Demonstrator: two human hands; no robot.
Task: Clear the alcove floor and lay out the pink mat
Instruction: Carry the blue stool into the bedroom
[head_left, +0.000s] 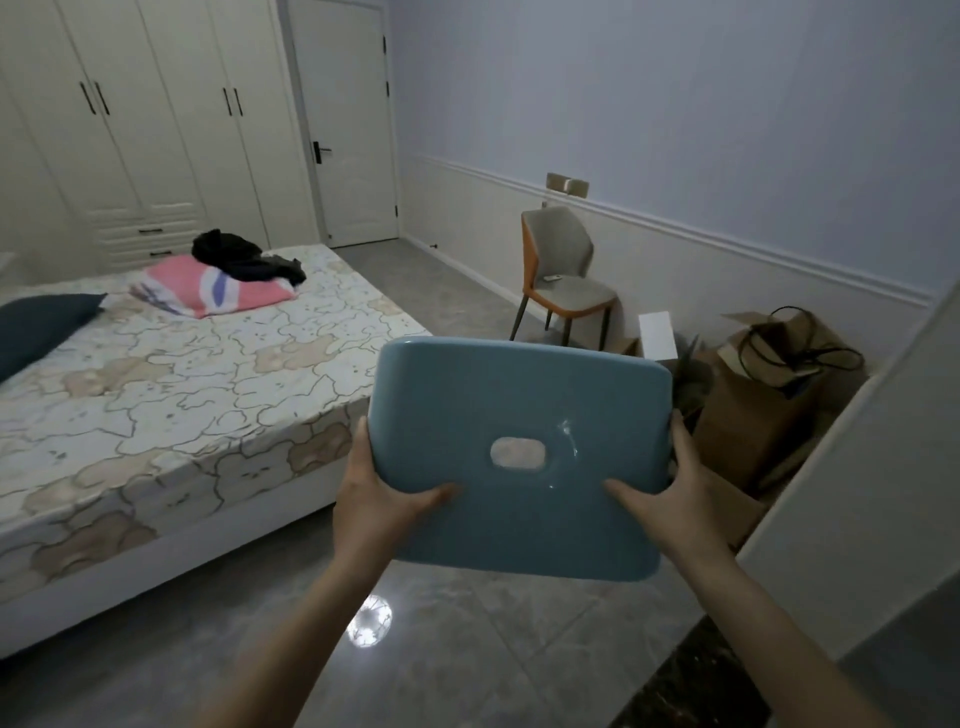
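Blue stool (519, 457): a blue plastic seat with rounded corners and an oval hand slot in the middle, held up in the air in front of the person, top face toward the camera, over the floor beside the bed; its legs are hidden.
Left hand (376, 499): grips the stool's lower left edge, thumb lying across the top face, fingers curled behind.
Right hand (675, 493): grips the lower right edge the same way, thumb on the face, fingers wrapped round the side.
Floor (467, 675): glossy grey tiles with a round lamp reflection just below the stool.
Bed (171, 379): to the left, in a bear-print sheet, bearing a folded pink blanket (218, 286), a dark garment (244, 257) on top of it and a dark pillow (41, 327).
Chair (563, 275): grey and orange, against the right wall.
Cardboard boxes (769, 395): just behind the stool, on the right.
Wardrobe (135, 119): cream doors on the far wall, next to a closed door (348, 119).
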